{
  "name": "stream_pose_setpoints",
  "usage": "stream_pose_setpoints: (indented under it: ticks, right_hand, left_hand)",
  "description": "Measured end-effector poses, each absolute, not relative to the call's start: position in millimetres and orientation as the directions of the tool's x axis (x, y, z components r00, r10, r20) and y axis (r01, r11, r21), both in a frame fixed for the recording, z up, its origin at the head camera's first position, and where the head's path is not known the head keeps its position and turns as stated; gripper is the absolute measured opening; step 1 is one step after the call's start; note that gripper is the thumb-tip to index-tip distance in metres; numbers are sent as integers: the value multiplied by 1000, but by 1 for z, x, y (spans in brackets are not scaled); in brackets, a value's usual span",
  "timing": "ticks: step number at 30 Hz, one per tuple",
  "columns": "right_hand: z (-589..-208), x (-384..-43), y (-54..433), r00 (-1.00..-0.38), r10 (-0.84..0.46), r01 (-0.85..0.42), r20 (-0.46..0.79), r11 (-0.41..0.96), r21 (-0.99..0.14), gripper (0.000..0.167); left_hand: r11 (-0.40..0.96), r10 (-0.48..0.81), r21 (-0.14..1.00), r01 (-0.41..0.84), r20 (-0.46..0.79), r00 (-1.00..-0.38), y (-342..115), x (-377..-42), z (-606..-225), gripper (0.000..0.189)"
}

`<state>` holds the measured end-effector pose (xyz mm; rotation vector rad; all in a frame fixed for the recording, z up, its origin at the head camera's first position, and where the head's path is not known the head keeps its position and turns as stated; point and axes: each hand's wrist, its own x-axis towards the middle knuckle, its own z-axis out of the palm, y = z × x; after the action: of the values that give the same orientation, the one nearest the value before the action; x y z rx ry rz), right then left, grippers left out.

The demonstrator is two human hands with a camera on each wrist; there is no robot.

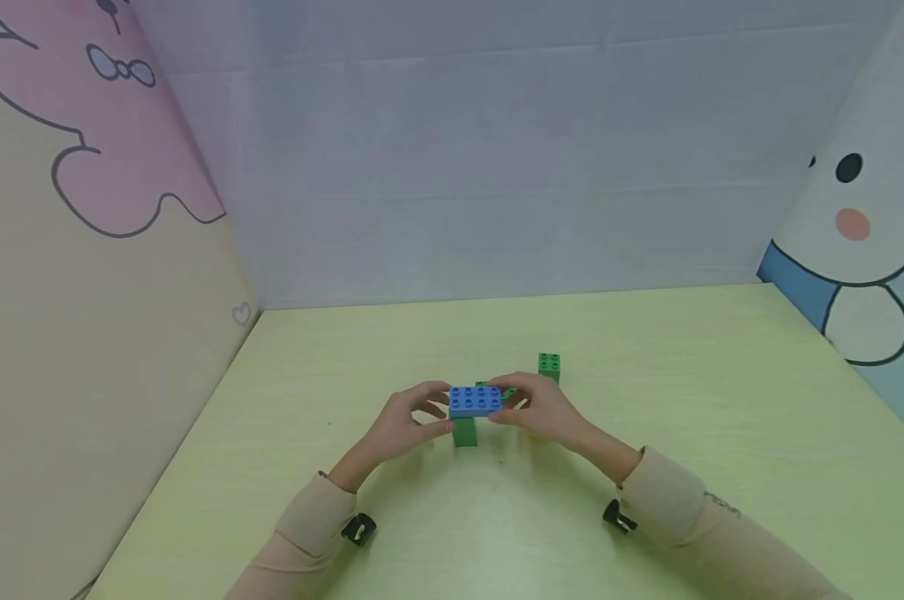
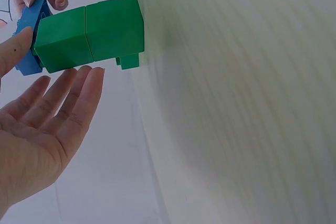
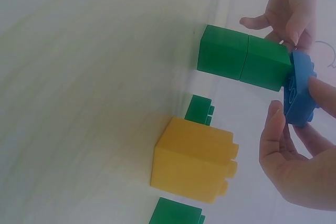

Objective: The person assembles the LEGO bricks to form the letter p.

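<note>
A blue eight-stud building brick (image 1: 476, 402) lies across the top of two stacked green bricks (image 2: 89, 35), overhanging them to the right. It looks slightly tilted in the right wrist view, and I cannot tell whether it is fully seated. My left hand (image 1: 402, 423) holds the blue brick's left end, thumb against it, while its other fingers extend beside the green stack. At the overhanging right end, my right hand (image 1: 545, 410) pinches the brick between thumb and fingers. Its studs face up in the head view.
A yellow brick (image 3: 194, 161) stands right of the stack, mostly hidden by my right hand in the head view. Another green brick (image 1: 549, 365) stands farther back on the right. A smaller green piece (image 3: 199, 109) shows behind the yellow one. Walls border the pale table (image 1: 332, 358).
</note>
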<state>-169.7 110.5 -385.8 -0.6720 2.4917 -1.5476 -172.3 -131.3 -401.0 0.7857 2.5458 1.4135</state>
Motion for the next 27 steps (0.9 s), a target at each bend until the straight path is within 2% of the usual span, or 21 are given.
stream_pose_setpoints:
  ticks: [9,17,27]
  right_hand:
    - [-387,-172,108,-898,-427,-294,104,409,-864,36]
    - [-387,-174,108,-898,-428,-295,98,421,-858,36]
    - [-384,-173,108,-896,-435,-298,92,434,-851,38]
  left_hand:
    - [395,525,812,429,184,-831,-133,-173,-399,40]
    - [370,520,839,400,170,-837,-130,-172,-395,33]
    - [363,531,842,399,165,-831,-123,-156,-364,27]
